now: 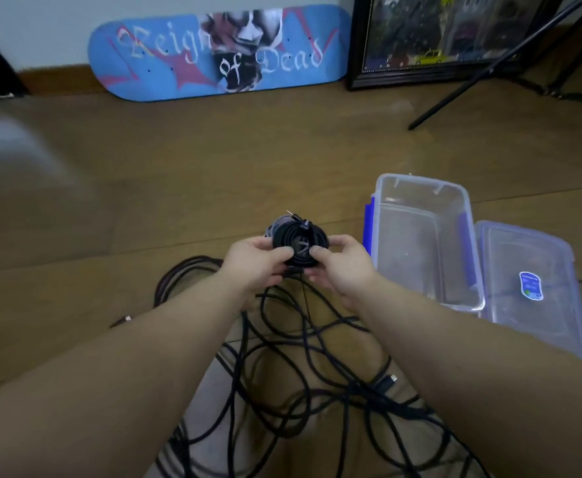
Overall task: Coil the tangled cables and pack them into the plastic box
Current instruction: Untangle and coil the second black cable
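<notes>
Coiled black cable [299, 243] sits between both hands, left grip [256, 262] and right grip [340, 265] pinching its sides.

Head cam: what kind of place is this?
Probably a room in a home, with the work done on the wooden floor. A skateboard deck and a framed picture lean against the wall, and a tripod leg stands nearby.

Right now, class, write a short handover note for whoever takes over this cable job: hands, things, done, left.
Left hand and right hand both grip one coiled black cable, held above the floor.
Plastic box stands open to the right, nothing in it; its lid lies beside it.
Done: one coil wound.
Left: put it in the box, then coil the tangled cables on the floor.
</notes>
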`<state>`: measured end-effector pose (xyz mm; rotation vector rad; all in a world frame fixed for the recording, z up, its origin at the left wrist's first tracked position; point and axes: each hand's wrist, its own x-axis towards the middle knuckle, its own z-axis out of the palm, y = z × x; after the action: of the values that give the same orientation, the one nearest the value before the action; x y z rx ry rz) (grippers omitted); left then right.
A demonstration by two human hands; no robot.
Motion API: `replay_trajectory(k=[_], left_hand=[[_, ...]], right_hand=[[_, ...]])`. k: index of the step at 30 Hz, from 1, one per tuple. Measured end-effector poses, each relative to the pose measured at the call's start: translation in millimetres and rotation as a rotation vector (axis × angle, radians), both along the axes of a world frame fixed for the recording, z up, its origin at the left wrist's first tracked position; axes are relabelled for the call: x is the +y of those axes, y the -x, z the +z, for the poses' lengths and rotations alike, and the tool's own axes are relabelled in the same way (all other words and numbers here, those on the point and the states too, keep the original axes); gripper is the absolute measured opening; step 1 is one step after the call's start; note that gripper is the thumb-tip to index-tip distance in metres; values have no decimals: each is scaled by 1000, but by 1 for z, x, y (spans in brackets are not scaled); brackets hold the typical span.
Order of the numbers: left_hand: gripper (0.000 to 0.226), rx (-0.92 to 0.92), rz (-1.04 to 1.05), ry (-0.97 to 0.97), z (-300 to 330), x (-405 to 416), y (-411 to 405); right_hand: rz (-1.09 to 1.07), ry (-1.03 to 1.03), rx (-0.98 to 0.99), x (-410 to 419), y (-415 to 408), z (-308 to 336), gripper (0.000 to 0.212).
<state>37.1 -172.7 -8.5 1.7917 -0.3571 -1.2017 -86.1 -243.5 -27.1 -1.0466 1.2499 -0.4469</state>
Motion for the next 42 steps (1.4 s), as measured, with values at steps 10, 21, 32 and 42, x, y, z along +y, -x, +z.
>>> replay_trajectory(k=[10, 21, 32, 42], left_hand=[[33, -367, -29, -95, -49, -42, -27], [40, -409, -41, -64, -64, -40, -28], [59, -458, -140, -68, -45, -2, -14], [54, -548, -453, -92, 9, 72, 44]], right_hand=[[52, 44, 165, -23, -27, -46, 12], [15, 119, 214, -23, -24, -61, 17], [72, 205, 146, -3, 18, -28, 22], [265, 374, 346, 40, 147, 42, 14]])
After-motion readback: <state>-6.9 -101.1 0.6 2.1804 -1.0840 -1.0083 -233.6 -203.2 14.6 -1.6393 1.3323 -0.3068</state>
